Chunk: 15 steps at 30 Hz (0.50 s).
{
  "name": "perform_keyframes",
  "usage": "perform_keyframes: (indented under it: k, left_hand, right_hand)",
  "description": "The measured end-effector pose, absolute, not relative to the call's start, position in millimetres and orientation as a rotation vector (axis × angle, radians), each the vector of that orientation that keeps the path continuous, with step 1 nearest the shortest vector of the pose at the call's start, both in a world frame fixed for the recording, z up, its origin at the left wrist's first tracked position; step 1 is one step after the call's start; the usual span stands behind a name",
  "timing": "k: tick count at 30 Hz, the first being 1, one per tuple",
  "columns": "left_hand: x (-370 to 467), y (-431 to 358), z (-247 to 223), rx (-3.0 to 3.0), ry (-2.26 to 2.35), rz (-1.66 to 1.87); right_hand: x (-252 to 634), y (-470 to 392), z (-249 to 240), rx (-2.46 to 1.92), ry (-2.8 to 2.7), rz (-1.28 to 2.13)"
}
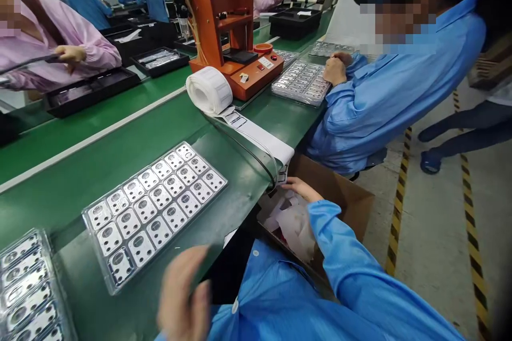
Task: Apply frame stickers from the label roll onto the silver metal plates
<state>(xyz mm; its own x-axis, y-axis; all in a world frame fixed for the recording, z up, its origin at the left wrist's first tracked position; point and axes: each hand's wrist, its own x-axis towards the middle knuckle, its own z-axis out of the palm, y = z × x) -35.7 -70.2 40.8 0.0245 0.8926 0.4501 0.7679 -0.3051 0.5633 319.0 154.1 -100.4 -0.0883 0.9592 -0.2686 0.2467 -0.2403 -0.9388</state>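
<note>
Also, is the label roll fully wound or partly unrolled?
Partly unrolled: a strip runs from the label roll across the green table and bends over its edge, beside the right hand.

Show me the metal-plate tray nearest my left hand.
The tray beyond your left hand; the cropped tray at picture left and the co-worker's tray lie farther.

Your bare left hand, left of bottom centre, is blurred; its thumb stands apart from fingers that seem loosely bent. Your right arm, in a blue cloth sleeve, reaches from lower right to right of centre, your bare right hand pointing leftward.
</note>
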Motion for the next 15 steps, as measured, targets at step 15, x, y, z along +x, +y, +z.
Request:
perform_keyframes:
  k: [15]
  left_hand:
    - [167.9, 87.8, -7.0, 1.147, 0.951, 0.954]
  right_hand:
    - [336.6, 66.0, -27.1, -1.260, -1.301, 1.080]
